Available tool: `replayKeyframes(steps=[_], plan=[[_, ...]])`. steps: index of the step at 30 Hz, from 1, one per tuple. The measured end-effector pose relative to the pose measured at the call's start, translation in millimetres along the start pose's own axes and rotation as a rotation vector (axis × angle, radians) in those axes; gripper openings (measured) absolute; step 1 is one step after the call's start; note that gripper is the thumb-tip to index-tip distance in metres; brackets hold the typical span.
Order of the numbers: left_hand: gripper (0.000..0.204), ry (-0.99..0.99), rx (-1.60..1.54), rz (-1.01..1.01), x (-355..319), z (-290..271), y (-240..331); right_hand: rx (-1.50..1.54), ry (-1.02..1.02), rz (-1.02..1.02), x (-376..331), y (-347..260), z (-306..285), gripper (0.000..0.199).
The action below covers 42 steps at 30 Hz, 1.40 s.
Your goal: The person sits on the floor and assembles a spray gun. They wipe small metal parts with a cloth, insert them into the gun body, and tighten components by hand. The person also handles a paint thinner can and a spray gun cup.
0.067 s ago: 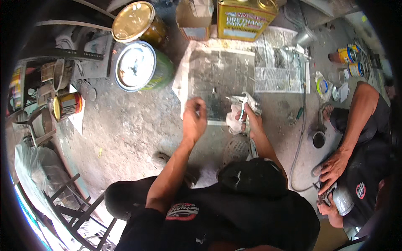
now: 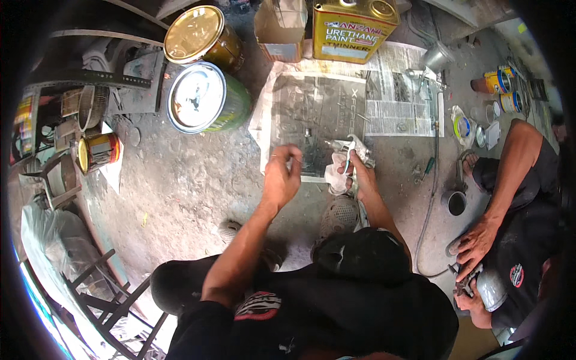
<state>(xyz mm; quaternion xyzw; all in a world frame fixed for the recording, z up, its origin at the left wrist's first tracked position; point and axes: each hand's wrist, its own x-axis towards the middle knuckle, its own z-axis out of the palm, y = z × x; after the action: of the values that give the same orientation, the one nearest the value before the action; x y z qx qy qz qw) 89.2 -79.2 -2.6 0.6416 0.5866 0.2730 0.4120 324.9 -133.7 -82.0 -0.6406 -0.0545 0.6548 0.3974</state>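
Observation:
My right hand [image 2: 363, 179] is closed round a metal spray gun [image 2: 363, 157], a white rag [image 2: 335, 174] and a slim white-and-teal brush [image 2: 348, 157], which looks like a toothbrush. My left hand [image 2: 282, 177] is raised over the near left edge of a dark flat sheet [image 2: 318, 105], its fingers curled together. Whatever may be between those fingertips is too small to make out. A small metal part [image 2: 308, 132] and several thin pieces lie on the sheet, which rests on newspaper [image 2: 396, 114].
Paint cans [image 2: 195, 99] and a yellow thinner tin [image 2: 354, 33] stand beyond the sheet. Another spray gun [image 2: 427, 73] lies on the newspaper, near a hose [image 2: 433, 198]. At right, a co-worker's hands [image 2: 477, 252] hold a gun with a silver cup [image 2: 492, 293]. A metal cup [image 2: 454, 203] lies nearby.
The whole view has shifted slightly. My left forearm has swung a little outward, its fingers still curled. My right hand keeps its hold on the spray gun, rag and brush.

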Motion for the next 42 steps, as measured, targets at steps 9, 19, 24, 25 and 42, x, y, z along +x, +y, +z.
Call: replayKeyframes(steps=[9, 19, 24, 25, 42], plan=[[0.031, -0.290, 0.999, -0.212, -80, -266, 128, -0.024, 0.023, -0.036, 24, -6, -1, 0.032], [0.021, -0.312, 0.605, -0.057, 5, -301, 128, -0.267, 0.014, -0.197, 54, -28, 4, 0.037], [0.048, 0.146, 0.414, 0.074, 251, -221, 122, -0.165, 0.058, -0.154, 54, -20, 21, 0.038], [0.061, 0.222, 0.333, 0.067, 301, -210, 109, -0.205, 0.065, -0.160, 54, -16, 24, 0.039], [0.046, 0.188, -0.212, -0.259, 437, -108, 124, -0.263, 0.152, -0.208, 41, -29, 20, 0.038]])
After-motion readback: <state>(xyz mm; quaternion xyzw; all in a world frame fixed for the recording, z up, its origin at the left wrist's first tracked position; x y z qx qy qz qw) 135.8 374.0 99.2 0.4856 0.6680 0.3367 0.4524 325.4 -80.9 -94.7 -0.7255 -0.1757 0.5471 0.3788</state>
